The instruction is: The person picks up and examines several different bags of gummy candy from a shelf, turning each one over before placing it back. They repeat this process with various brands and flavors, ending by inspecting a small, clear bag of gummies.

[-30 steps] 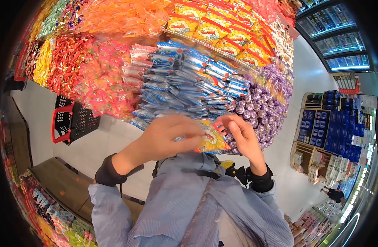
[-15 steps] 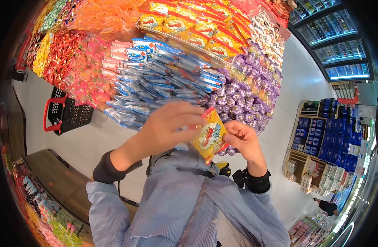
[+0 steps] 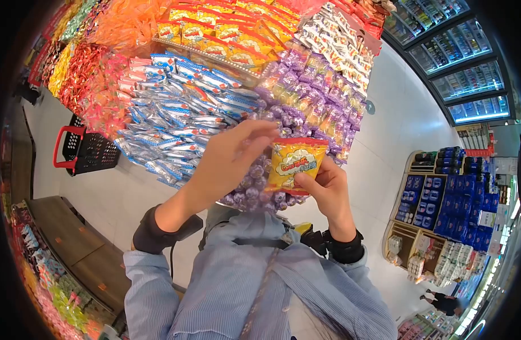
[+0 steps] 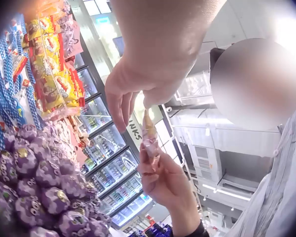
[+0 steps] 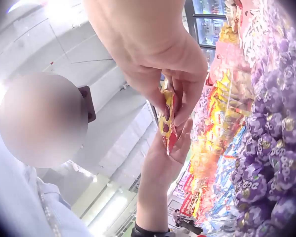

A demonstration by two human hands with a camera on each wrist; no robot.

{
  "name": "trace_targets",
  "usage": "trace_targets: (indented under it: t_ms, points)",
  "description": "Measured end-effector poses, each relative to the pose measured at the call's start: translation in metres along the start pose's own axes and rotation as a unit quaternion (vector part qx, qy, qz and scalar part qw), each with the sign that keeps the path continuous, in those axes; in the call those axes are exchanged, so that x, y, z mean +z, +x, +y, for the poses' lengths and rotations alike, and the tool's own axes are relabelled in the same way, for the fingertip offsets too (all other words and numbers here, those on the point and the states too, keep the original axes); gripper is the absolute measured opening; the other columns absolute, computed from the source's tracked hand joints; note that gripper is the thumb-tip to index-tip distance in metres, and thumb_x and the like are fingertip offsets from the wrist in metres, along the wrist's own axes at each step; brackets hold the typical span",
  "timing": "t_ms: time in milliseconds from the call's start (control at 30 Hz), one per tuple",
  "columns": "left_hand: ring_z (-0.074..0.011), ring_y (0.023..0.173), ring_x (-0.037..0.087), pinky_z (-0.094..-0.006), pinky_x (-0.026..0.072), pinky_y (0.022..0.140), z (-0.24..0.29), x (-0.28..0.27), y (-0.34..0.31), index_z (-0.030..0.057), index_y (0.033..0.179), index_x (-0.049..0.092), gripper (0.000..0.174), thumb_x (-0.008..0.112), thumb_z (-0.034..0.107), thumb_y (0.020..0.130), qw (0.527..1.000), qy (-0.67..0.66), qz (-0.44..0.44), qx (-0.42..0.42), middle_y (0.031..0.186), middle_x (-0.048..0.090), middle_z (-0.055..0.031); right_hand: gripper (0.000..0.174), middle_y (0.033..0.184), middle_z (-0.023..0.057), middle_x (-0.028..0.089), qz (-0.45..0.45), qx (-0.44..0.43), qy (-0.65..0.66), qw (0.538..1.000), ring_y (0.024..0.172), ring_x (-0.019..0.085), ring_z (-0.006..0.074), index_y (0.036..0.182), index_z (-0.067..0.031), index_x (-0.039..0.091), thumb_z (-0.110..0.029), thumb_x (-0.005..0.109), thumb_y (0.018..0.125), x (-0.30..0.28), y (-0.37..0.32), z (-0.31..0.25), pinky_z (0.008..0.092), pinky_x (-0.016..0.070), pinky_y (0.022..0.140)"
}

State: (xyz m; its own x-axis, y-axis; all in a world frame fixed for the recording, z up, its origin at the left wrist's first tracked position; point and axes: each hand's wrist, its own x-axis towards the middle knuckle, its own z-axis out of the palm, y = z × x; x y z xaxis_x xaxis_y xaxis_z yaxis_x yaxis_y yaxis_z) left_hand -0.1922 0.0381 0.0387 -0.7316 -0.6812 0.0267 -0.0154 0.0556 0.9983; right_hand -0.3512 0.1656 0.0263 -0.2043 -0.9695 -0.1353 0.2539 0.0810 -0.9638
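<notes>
My right hand (image 3: 331, 192) holds a small yellow snack packet (image 3: 297, 161) with red end seals, thumb on its printed front and fingers behind. The packet stands nearly upright, its cloud-shaped label facing me. In the right wrist view the packet (image 5: 166, 118) shows edge-on between thumb and fingers. My left hand (image 3: 232, 158) is raised just left of the packet, fingers loosely extended towards its upper corner and gripping nothing. Below the hands lies a pile of purple foil-wrapped round sweets (image 3: 255, 184), partly covered by the left hand and packet.
Blue-and-white packets (image 3: 175, 113) are heaped to the left, and matching yellow packets (image 3: 226, 34) lie farther back. A black shopping basket (image 3: 93, 150) with a red handle stands on the floor at left. Stocked shelves (image 3: 442, 198) and lit fridges (image 3: 453, 68) line the right side.
The yellow packet has come up from low between the hands and turned its front towards me, now in the right hand. The left hand has drawn away from it. The view has shifted rightward.
</notes>
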Motion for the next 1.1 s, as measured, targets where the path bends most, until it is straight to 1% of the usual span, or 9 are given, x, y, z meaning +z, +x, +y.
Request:
trace_targets:
  t_ms: [100,200,233,433,567,733,800,900,1100]
  points:
    - [-0.0093,0.082,0.057,-0.0241,0.0472,0.068,-0.009,0.02,-0.004,-0.0004,0.113,0.051,0.033,0.058,0.013,0.083,0.996,-0.084,-0.021,-0.035,0.094,0.062,-0.0092,0.032,0.103,0.0095,0.06,0.003,-0.027,-0.016,0.999,0.092,0.059,0.0149,0.113,0.0031,0.048,0.001,0.056,0.082,-0.012,-0.002,0.003,0.0272,0.0488,0.08]
    - [-0.0075,0.078,0.056,-0.0217,0.0464,0.063,-0.001,0.032,-0.008,-0.001,0.115,0.049,0.036,0.059,0.012,0.082,0.987,-0.13,-0.06,-0.071,0.092,0.062,-0.0086,0.032,0.103,0.0092,0.06,-0.01,-0.024,-0.021,0.999,0.091,0.059,0.0144,0.113,0.003,0.048,0.0,0.057,0.082,-0.021,-0.004,0.005,0.0268,0.0487,0.079]
    - [-0.0139,0.093,0.057,-0.0248,0.047,0.079,0.002,0.033,-0.006,-0.0033,0.114,0.045,0.037,0.06,0.002,0.08,0.981,-0.131,-0.074,-0.119,0.102,0.059,-0.012,0.033,0.103,0.009,0.06,-0.016,-0.021,-0.024,0.999,0.091,0.059,0.0142,0.113,0.0029,0.048,0.0,0.057,0.082,-0.024,-0.005,0.006,0.0267,0.0486,0.079]
    - [-0.0125,0.087,0.059,-0.0236,0.0489,0.074,-0.011,0.037,-0.005,-0.0064,0.105,0.048,0.027,0.057,0.001,0.081,0.993,-0.066,-0.03,-0.096,0.095,0.062,-0.0133,0.034,0.102,0.0087,0.06,-0.043,0.008,-0.057,0.997,0.09,0.059,0.0135,0.116,0.0027,0.047,-0.005,0.057,0.084,-0.03,0.001,0.002,0.0252,0.0488,0.077]
    - [-0.0122,0.085,0.06,-0.0236,0.0499,0.072,-0.013,0.034,-0.002,-0.0062,0.108,0.049,0.027,0.054,0.001,0.083,0.986,-0.151,0.02,-0.067,0.098,0.062,-0.0138,0.032,0.102,0.0099,0.06,-0.079,0.008,-0.04,0.996,0.087,0.06,0.0159,0.117,0.0034,0.045,-0.008,0.052,0.087,-0.032,0.009,-0.003,0.0254,0.0497,0.074]
    - [-0.0124,0.083,0.06,-0.0235,0.05,0.07,-0.003,0.026,0.001,-0.0045,0.114,0.048,0.031,0.053,0.005,0.085,0.972,-0.216,0.048,-0.084,0.096,0.062,-0.0107,0.03,0.1,0.0115,0.06,-0.109,0.03,0.007,0.994,0.081,0.062,0.0193,0.117,0.0036,0.045,-0.01,0.048,0.09,-0.035,0.019,-0.005,0.0265,0.051,0.07]
    - [-0.0121,0.083,0.06,-0.0232,0.0501,0.069,0.002,0.021,0.001,-0.0043,0.114,0.048,0.031,0.054,0.006,0.085,0.965,-0.241,0.048,-0.096,0.095,0.062,-0.01,0.031,0.1,0.0113,0.06,-0.123,0.029,0.012,0.992,0.082,0.061,0.0177,0.117,0.0037,0.045,-0.011,0.048,0.09,-0.034,0.023,-0.007,0.0259,0.0502,0.071]
    - [-0.0114,0.081,0.061,-0.0232,0.051,0.068,-0.004,0.012,-0.001,-0.0042,0.112,0.049,0.029,0.051,0.011,0.087,0.976,-0.184,0.057,-0.103,0.095,0.062,-0.009,0.031,0.101,0.0108,0.06,-0.141,0.031,-0.011,0.989,0.085,0.06,0.015,0.117,0.0037,0.044,-0.011,0.049,0.09,-0.032,0.031,-0.007,0.0248,0.0482,0.074]
    - [-0.0105,0.081,0.061,-0.0244,0.0526,0.067,-0.011,-0.004,-0.001,-0.0035,0.109,0.052,0.03,0.044,0.02,0.092,0.971,-0.184,0.077,-0.131,0.093,0.061,-0.0077,0.03,0.104,0.0088,0.059,-0.157,0.042,-0.011,0.987,0.091,0.056,0.0107,0.116,0.0033,0.046,-0.012,0.048,0.09,-0.021,0.044,-0.007,0.0228,0.0443,0.08]
